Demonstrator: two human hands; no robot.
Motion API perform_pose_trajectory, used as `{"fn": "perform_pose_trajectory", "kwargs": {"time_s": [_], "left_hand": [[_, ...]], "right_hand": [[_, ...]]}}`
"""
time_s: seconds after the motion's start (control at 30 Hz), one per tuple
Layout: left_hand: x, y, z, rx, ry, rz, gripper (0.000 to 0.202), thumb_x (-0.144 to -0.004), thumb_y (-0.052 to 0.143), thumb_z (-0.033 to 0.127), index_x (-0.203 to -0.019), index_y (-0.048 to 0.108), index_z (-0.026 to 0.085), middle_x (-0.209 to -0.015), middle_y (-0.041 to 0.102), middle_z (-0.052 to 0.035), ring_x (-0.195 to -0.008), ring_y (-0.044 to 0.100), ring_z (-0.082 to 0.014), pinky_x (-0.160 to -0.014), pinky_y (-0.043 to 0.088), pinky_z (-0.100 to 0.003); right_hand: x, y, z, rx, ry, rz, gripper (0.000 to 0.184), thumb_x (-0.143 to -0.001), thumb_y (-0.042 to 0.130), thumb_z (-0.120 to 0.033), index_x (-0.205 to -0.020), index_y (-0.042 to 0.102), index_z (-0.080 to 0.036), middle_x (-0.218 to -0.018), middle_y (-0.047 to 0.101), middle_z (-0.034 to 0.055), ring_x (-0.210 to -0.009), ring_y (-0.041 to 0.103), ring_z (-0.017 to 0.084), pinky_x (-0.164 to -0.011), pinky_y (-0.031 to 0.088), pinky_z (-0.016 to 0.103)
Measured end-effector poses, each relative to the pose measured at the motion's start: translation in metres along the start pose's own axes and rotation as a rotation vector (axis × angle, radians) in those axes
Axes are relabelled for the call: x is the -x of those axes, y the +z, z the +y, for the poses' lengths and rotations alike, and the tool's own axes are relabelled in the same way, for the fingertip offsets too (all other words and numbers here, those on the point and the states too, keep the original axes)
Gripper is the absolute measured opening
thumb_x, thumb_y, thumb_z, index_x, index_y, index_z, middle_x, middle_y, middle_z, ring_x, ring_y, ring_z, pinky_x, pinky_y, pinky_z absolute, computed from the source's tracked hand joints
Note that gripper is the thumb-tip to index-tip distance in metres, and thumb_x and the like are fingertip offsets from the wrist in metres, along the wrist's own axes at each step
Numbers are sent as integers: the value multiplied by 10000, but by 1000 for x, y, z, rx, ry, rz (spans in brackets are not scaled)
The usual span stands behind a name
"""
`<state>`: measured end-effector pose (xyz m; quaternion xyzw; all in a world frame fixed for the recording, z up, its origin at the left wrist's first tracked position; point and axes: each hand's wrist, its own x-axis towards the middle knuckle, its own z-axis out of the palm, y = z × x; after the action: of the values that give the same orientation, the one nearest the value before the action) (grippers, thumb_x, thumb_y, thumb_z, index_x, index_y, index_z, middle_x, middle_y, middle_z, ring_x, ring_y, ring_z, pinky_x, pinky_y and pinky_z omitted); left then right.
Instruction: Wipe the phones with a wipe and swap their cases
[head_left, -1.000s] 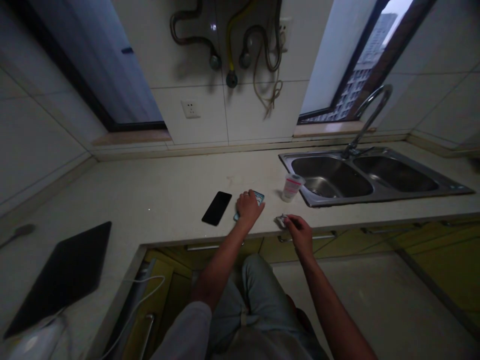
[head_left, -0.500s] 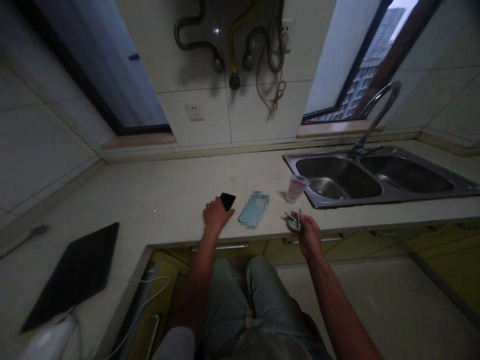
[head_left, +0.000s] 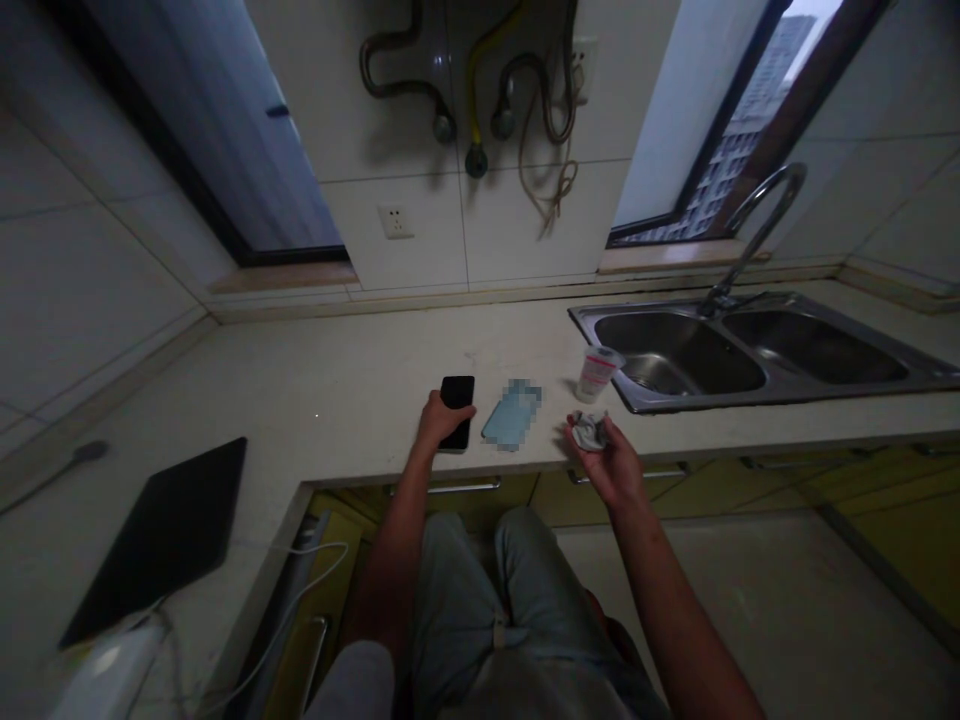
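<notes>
A black smartphone [head_left: 457, 392] lies on the pale countertop [head_left: 360, 380], screen up. My left hand [head_left: 436, 418] grips it across its width, thumb over the screen and the other fingers at its left edge. Just right of it rests a light-blue flat item [head_left: 511, 418], partly pixelated, so I cannot tell its kind. Over the counter's front edge, my right hand [head_left: 611, 462] is turned palm up with a crumpled grey-white cloth or tissue [head_left: 590, 430] in its fingers. Behind that hand stands a clear plastic cup [head_left: 598, 374] with red print.
A double steel sink [head_left: 626, 402] with a curved tap [head_left: 765, 195] is on the right. A black flat panel [head_left: 161, 535] lies on the left counter, near a white device [head_left: 112, 670] and a white cable [head_left: 300, 600]. Drawer handles [head_left: 465, 487] stick out below the edge.
My left hand has shifted so the phone now lies straighter, more of its screen showing. My right hand has rolled palm up, and the crumpled piece looks more spread out.
</notes>
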<state>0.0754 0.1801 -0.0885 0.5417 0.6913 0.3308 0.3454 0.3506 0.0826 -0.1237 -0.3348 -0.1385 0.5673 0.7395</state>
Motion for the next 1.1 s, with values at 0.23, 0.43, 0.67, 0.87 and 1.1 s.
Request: {"fn": "perform_pose_trajectory", "kwargs": {"time_s": [0.23,0.43,0.67,0.87,1.1], "left_hand": [[10,37,-1,1014,-185,-391,441,-656,789,421,-984,649,162,-778,697,-54,-718,665,-190,-641,532,-287],[12,58,3,1252,-219,-692,449,-790,580,249,-1211,613,97,-1128,714,-156,-1103,663,-283,-984,509,-476],[9,60,20,1285,-271,-798,716,-894,371,714,-1210,629,125,-1057,728,-168,-1007,698,-314,-890,544,-489],[5,65,13,1305,-314,-633,882,-824,283,841,-1230,630,139,-1054,730,-166,-1073,678,-310,-949,528,-457],[-6,65,6,1357,-295,-780,972,-843,138,833,-1184,636,71,-969,728,-192,-1077,662,-342,-952,515,-494]], "right_hand": [[-11,39,-11,257,-203,-120,376,-769,768,-432,-1031,699,-171,-1137,715,97,-1040,698,239,-892,588,393],[-52,83,-21,613,-585,-37,423,-841,656,-506,-1060,727,-152,-1058,733,83,-1031,677,216,-953,525,388],[-80,114,27,1383,-920,-535,349,-982,492,-340,-1251,662,-198,-1415,575,124,-1366,478,259,-1150,358,492],[-45,106,75,1874,-971,-889,501,-980,526,-339,-1410,509,-81,-1532,383,255,-1457,324,364,-1162,265,609],[8,67,82,1890,-1012,-977,757,-946,561,-464,-1526,312,-45,-1562,312,270,-1483,259,365,-1169,297,576]]}}
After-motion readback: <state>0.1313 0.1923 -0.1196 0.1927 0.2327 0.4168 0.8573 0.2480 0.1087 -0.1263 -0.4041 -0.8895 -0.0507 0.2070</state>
